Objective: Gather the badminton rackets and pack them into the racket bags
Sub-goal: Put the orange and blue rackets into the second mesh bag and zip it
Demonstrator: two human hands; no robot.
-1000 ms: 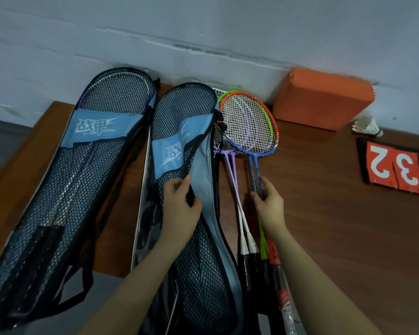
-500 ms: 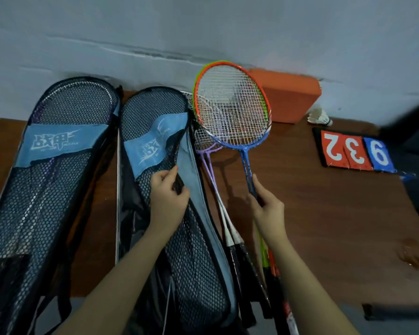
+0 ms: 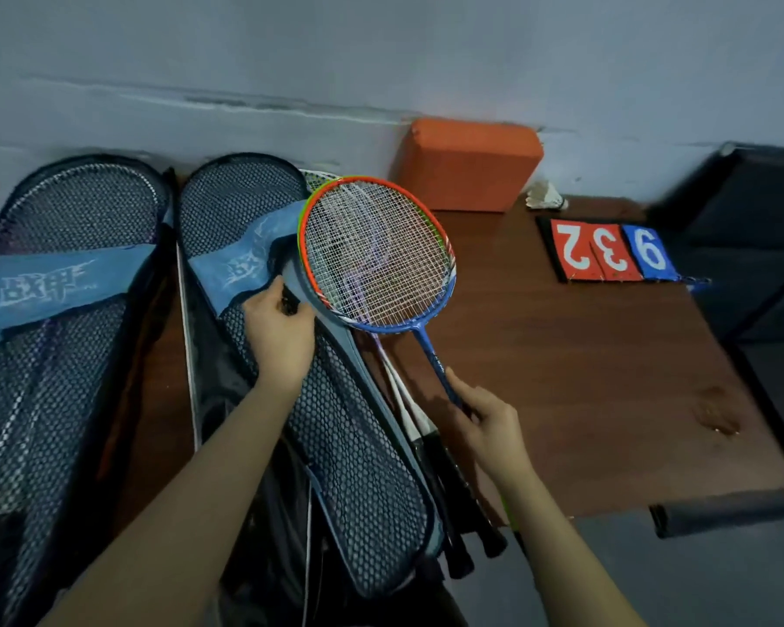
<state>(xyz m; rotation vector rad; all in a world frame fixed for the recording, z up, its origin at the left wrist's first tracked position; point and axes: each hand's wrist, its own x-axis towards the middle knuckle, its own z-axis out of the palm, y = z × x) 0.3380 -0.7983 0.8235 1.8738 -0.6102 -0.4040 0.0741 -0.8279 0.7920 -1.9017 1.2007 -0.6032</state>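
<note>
The mesh flap of the open racket bag [image 3: 336, 445] is gripped and lifted by the left hand [image 3: 277, 328], apparently to clear the mouth, while the blue-shafted racket [image 3: 376, 260] is pinched at its shaft by the right hand [image 3: 485, 427]. The racket is held above the table [image 3: 585, 377], head angled up-left over the bag, handle trailing down-right.

Right hand [image 3: 485, 423] grips the racket [image 3: 376, 260]; left hand [image 3: 278, 330] pinches the open bag [image 3: 358, 468]
</note>
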